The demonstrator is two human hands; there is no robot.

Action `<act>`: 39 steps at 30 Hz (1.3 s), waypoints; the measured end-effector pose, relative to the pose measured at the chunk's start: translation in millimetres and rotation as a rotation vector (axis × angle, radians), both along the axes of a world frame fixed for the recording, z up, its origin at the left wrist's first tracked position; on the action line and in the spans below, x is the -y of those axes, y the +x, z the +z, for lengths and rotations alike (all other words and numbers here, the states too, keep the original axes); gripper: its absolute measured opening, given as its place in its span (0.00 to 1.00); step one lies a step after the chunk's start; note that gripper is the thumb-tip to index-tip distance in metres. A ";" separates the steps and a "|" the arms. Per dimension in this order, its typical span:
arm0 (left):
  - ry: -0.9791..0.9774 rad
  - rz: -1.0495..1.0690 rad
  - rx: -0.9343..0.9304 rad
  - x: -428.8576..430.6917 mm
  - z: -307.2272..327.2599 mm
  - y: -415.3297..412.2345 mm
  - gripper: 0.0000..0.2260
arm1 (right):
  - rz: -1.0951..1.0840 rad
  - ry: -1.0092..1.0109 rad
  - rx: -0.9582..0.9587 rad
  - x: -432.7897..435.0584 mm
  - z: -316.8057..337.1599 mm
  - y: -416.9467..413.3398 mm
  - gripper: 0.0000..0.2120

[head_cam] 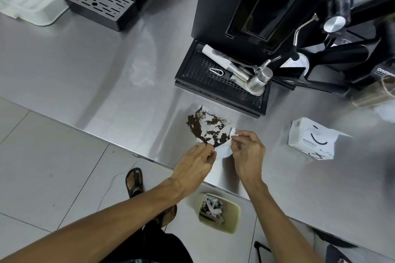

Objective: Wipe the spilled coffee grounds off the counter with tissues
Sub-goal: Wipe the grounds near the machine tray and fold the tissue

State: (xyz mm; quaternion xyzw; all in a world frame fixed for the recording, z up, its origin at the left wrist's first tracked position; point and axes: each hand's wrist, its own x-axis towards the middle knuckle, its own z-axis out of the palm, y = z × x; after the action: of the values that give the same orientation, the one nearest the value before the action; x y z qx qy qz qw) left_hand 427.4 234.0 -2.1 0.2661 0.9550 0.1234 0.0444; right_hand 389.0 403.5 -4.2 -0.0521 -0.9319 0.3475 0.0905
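One tissue (222, 150) in play? (A)

One. White sheet, lying on the steel counter (96, 74) close to its front edge, just in front of the coffee machine's black drip tray (213, 83). (B)

Appearance of the load? (A)

Coffee grounds (210, 129), dark brown, sit on the sheet in ragged patches. Densest along the left and near margins, thinner and speckled toward the far corner. White paper shows between the patches. The near right part of the sheet is clean. Whether any grains lie on the bare steel beside it: cannot tell. (B)

Hands? (A)

Left hand (195, 163) pinches the near left edge of the tissue, fingers curled in, back of the hand up. Right hand (248, 151) pinches the right side, where the paper is bunched into a small fold between thumb and fingertips. Both grips narrow, both on the same sheet. The two hands are near each other, not touching. (B)

Surroundings? (A)

Tissue pack (310, 136), white with dark print, stands on the counter to the right, well apart from the hands, a white flap sticking out at its right. On the floor below the counter edge is a pale green bin (233, 218) holding crumpled tissues with dark stains. A portafilter (259, 80) lies on the drip tray. (B)
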 end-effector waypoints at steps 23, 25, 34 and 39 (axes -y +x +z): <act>0.076 0.045 -0.080 21.7 -6.2 -17.6 0.24 | -0.173 -0.213 -0.029 33.0 0.1 -4.7 0.18; 0.161 0.053 -0.121 26.6 -7.2 -19.4 0.20 | -0.206 -0.238 -0.036 31.6 3.2 -1.2 0.19; 0.120 0.007 -0.053 20.9 -14.5 0.9 0.23 | -0.362 -0.162 0.035 27.6 2.2 29.8 0.18; 0.066 0.046 -0.052 25.6 -12.2 -11.5 0.23 | -0.351 -0.147 0.018 36.8 -1.5 14.4 0.20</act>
State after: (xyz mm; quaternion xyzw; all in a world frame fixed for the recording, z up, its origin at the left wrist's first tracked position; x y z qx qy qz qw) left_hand 415.9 208.4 -14.3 0.2485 0.9571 0.1490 0.0077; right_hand 403.4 366.7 -5.7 -0.2234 -0.8814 0.3931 0.1372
